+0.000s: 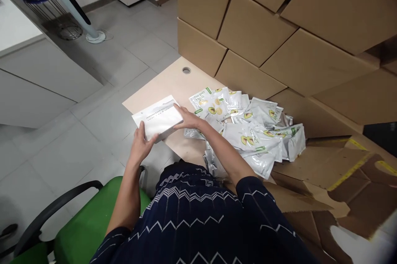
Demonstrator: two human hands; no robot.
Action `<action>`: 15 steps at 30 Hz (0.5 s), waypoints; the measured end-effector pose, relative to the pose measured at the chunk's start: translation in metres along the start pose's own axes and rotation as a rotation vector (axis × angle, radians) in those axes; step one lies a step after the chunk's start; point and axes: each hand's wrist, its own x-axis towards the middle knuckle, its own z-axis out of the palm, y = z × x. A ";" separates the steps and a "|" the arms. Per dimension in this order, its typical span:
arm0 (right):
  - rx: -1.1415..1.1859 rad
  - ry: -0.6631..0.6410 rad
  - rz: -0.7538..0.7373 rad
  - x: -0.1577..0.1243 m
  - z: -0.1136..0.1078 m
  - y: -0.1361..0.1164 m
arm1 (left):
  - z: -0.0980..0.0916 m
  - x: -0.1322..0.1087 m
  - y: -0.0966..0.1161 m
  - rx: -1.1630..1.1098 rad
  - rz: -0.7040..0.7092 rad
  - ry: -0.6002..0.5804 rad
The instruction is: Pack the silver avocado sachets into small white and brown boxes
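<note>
A white box (161,121) with small dark print on its top is held between my two hands over the left part of the pale table (158,86). My left hand (142,143) grips its near left side, thumb on the top edge. At the right end, my right hand (187,118) has its fingers on the edge and side of the box. Beside my right forearm lies a heap of silvery-white pouches (263,138) with avocado pictures and green labels.
Stacked cardboard boxes (257,28) form a wall behind the table. An opened carton (322,165) is at the right. A green chair (89,218) with black armrests stands at lower left. White cabinets (40,78) are at the far left.
</note>
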 end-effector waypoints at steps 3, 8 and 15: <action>0.007 0.014 0.008 0.000 0.003 -0.004 | 0.004 -0.002 -0.002 -0.036 0.053 -0.034; 0.016 0.095 0.007 0.023 0.004 -0.008 | 0.013 0.017 0.001 -0.036 -0.011 0.086; -0.140 0.203 0.055 0.066 -0.032 0.001 | 0.017 0.094 0.012 -0.055 0.034 0.132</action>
